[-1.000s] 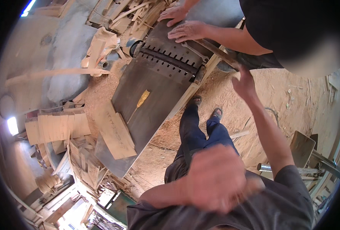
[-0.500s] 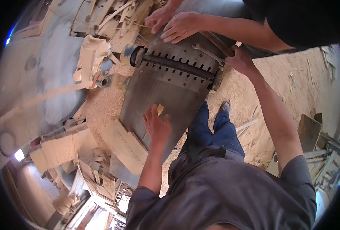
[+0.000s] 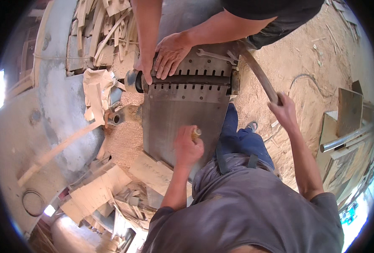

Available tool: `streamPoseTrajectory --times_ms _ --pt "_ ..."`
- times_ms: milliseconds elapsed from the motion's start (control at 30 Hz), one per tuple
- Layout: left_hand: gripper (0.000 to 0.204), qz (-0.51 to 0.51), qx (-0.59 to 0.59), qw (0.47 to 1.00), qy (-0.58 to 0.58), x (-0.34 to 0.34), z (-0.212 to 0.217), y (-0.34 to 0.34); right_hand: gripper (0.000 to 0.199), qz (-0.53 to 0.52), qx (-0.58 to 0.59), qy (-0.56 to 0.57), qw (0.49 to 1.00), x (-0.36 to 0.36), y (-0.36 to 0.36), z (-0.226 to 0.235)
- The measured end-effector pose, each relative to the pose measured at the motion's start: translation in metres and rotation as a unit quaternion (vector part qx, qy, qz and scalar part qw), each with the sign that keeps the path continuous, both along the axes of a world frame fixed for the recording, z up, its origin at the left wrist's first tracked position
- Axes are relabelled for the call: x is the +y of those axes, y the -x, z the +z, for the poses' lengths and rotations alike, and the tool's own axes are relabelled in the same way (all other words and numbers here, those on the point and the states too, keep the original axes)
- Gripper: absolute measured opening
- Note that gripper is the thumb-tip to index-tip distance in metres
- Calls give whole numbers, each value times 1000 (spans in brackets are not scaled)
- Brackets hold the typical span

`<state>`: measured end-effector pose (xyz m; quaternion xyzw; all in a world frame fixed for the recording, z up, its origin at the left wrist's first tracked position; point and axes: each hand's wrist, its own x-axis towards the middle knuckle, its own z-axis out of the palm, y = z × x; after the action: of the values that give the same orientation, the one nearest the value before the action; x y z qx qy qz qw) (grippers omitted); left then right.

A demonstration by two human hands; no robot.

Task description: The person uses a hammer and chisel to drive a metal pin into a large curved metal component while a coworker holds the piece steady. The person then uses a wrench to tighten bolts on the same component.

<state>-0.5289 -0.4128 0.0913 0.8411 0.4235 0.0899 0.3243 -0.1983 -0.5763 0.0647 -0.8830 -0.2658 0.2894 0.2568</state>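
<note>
A short tool grip, yellow and rounded at its end (image 3: 196,133), sits in the person's left hand (image 3: 188,146), above the near part of a flat grey metal machine bed (image 3: 170,116). The fingers and thumb are curled round it, with only the yellow end showing at the top of the fist; the rest of the tool is hidden, and whether the fist touches the bed cannot be told.

To the right, a long brown wooden shaft (image 3: 260,78) slants up and left from the person's right hand (image 3: 284,113), whose fingers are closed round its lower end, beside the machine. Its upper end lies close under a co-worker's forearm (image 3: 227,28).

Across the bed runs a dark cylindrical roller (image 3: 195,80) between two rows of slots. One co-worker's hand (image 3: 170,55) rests at the roller with fingers reaching toward it; the other hand (image 3: 145,69) points down at its left end. A grey steel wrench (image 3: 216,55) lies on the plate beyond the slots, near the right edge.

A flat pale wooden board (image 3: 151,170) lies at the bed's near left corner. Left of the machine are light brown sawdust (image 3: 126,137), a crumpled tan paper sack (image 3: 95,92) and a heap of thin wood offcuts (image 3: 111,31).
</note>
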Motion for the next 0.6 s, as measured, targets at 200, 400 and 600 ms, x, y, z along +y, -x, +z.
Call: streamPoseTrajectory --times_ms 200,400,600 --pt "19 -136 -58 989 -14 -20 39 -86 16 -235 299 -76 922 -104 95 -24" --pt "16 -281 -145 946 -74 -43 11 -139 16 -461 405 -137 777 -110 122 -30" --pt "14 -344 -200 915 -68 -51 11 -173 19 -567 378 -143 717 -138 132 -26"
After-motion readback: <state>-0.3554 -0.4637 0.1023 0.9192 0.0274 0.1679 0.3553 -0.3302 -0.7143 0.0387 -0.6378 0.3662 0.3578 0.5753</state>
